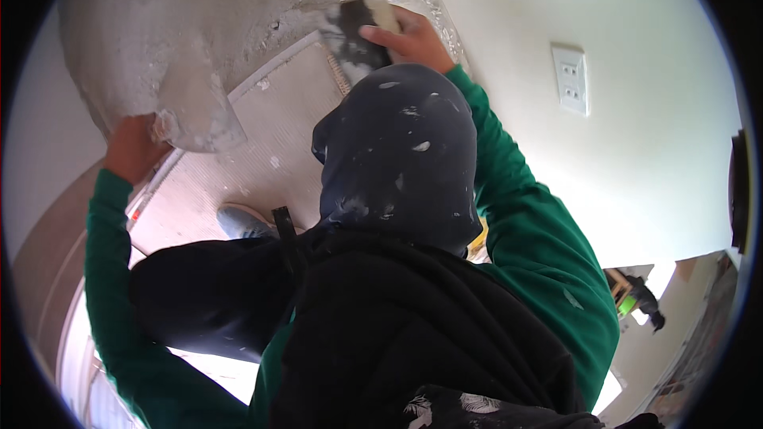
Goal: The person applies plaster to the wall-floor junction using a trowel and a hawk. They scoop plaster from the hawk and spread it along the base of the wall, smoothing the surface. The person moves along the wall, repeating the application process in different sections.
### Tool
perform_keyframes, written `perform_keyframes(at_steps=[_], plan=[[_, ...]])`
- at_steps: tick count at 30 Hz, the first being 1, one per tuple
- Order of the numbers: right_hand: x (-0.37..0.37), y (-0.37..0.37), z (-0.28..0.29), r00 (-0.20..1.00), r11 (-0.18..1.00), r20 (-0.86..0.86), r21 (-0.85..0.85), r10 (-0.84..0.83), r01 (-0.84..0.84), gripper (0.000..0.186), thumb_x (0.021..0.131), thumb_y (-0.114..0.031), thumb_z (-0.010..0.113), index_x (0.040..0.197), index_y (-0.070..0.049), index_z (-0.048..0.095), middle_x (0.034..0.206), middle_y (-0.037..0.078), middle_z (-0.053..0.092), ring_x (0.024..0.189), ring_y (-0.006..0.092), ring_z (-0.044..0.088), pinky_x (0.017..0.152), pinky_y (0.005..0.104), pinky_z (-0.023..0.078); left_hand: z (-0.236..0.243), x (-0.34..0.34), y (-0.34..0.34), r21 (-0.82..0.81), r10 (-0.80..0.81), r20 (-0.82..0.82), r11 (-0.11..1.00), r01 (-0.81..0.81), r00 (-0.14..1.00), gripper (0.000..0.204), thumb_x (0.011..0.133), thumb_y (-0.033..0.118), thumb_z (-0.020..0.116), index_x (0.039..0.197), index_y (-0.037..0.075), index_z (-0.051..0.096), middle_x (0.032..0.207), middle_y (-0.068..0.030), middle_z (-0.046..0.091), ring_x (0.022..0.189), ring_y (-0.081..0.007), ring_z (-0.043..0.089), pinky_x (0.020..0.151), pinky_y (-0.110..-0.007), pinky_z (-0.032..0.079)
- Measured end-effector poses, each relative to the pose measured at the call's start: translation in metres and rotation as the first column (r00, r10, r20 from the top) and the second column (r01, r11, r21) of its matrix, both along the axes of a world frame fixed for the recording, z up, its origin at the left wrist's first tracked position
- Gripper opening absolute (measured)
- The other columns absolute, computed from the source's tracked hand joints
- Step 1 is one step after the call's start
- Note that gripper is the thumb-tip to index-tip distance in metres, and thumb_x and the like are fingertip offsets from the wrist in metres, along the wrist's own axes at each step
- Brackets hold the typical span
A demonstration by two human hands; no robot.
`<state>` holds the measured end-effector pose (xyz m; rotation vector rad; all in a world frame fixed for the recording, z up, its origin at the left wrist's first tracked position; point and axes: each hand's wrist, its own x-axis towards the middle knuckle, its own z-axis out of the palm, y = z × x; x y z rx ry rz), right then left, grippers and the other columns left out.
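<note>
At the left, my left hand (pixel 133 148) is closed round the end of a wide grey scraper (pixel 208 115) smeared with mortar. The scraper's blade lies over the border between the rough grey cement surface (pixel 199 16) and the ribbed pale panel (pixel 274 119). Farther up and to the right, my right hand (pixel 425 38) grips a flat block (pixel 358 32), dark with white smears and a pale side, by its right edge. That block is at the cement's edge near the wall corner; blur hides its exact kind and whether it touches.
My bent knees (pixel 397 151), in dark paint-spotted trousers, rise between my arms. A shoe (pixel 242 221) stands on the ribbed panel. To the right is a white wall (pixel 509 103) with an electrical outlet (pixel 570 79). A person in dark clothes (pixel 642 295) is at the far lower right.
</note>
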<state>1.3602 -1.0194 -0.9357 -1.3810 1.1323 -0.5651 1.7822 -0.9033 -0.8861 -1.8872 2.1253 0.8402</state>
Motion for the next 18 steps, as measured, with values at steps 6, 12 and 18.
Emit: perform_keyframes(at_steps=[6, 12, 18], plan=[[0.069, -0.013, -0.013, 0.792, 0.764, 0.366, 0.259, 0.488, -0.590, 0.056, 0.082, -0.028, 0.073, 0.127, 0.000, 0.054, 0.115, 0.010, 0.063, 0.101, 0.0172, 0.060, 0.093, 0.0294, 0.044, 0.005, -0.039, -0.012, -0.030, 0.012, -0.273, 0.999, -0.021, 0.962, 0.028, 0.067, 0.014, 0.072, 0.089, -0.003, 0.066, 0.079, -0.0239, 0.065, 0.080, -0.0412, 0.064, 0.069, -0.042, 0.050], [-0.028, 0.016, -0.105, 0.991, 0.989, -0.019, -0.064, -0.132, 0.130, 0.056, 0.082, -0.034, 0.070, 0.127, -0.007, 0.053, 0.114, 0.018, 0.063, 0.100, 0.0301, 0.062, 0.091, 0.0375, 0.046, -0.004, -0.022, -0.003, -0.027, 0.231, -0.318, 0.967, -0.252, 0.919, 0.022, 0.072, 0.007, 0.069, 0.088, -0.006, 0.064, 0.080, -0.0165, 0.069, 0.073, -0.0198, 0.065, 0.069, -0.034, 0.050], [-0.093, 0.036, -0.107, 0.806, 0.844, -0.258, -0.239, -0.532, 0.480, 0.066, 0.080, -0.027, 0.070, 0.134, -0.010, 0.035, 0.096, 0.024, 0.066, 0.090, 0.0442, 0.063, 0.080, 0.0479, 0.051, -0.014, 0.009, -0.012, 0.025, 0.299, -0.159, 0.954, -0.299, 0.941, 0.027, 0.075, 0.011, 0.072, 0.093, -0.008, 0.064, 0.085, -0.0150, 0.070, 0.079, -0.0152, 0.065, 0.073, -0.031, 0.050]])
